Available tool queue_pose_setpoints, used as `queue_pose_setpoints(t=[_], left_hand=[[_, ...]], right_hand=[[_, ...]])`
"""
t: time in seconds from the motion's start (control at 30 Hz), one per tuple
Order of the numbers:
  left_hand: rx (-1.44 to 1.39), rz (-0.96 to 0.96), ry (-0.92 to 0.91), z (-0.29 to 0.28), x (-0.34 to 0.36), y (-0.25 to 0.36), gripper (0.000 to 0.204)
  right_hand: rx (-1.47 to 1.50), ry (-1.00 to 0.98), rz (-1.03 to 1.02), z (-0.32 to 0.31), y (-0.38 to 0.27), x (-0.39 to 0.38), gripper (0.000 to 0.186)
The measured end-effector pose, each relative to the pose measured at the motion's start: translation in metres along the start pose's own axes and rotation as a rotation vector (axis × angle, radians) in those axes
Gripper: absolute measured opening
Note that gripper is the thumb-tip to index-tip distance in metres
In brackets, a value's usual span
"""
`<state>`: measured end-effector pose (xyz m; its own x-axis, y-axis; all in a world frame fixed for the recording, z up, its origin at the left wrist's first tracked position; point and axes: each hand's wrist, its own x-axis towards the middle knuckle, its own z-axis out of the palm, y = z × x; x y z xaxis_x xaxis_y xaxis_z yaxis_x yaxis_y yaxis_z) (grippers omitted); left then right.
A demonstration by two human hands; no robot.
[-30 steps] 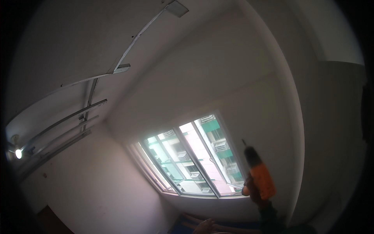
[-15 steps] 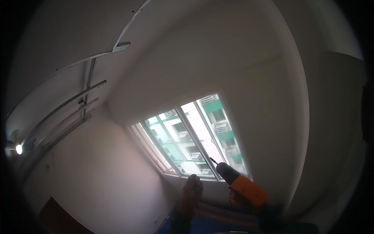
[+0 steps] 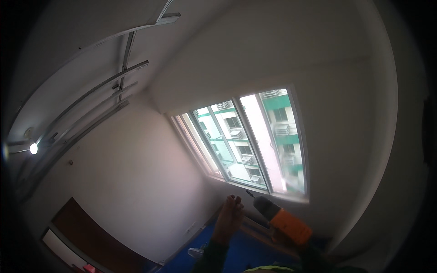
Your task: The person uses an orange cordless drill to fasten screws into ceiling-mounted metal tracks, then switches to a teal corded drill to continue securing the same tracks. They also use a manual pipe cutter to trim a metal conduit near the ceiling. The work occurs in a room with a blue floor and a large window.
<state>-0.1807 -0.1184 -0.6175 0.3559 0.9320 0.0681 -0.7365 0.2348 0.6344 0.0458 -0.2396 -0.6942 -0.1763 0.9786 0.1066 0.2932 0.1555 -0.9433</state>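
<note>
Your right grip [image 3: 278, 235] is clenched around the orange-and-black drill [image 3: 291, 226], lower right of frame centre; the bit [image 3: 250, 194] points up and left, near your left grip [image 3: 231, 216]; that grip is curled, contents indeterminable; the window [image 3: 244, 145] lies above both in the frame.
</note>
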Motion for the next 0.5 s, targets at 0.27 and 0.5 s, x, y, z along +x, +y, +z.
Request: queue_pose_setpoints(t=[0.27, 0.5], left_hand=[[0.105, 0.114, -0.141, 0.024, 0.012, 0.048, 0.017], [0.241, 0.229, -0.192, 0.084, 0.016, 0.080, 0.014]], right_hand=[[-0.432, 0.193, -0.215, -0.009, -0.131, 0.027, 0.022], [-0.025, 0.144, -0.291, -0.019, -0.133, 0.060, 0.016]])
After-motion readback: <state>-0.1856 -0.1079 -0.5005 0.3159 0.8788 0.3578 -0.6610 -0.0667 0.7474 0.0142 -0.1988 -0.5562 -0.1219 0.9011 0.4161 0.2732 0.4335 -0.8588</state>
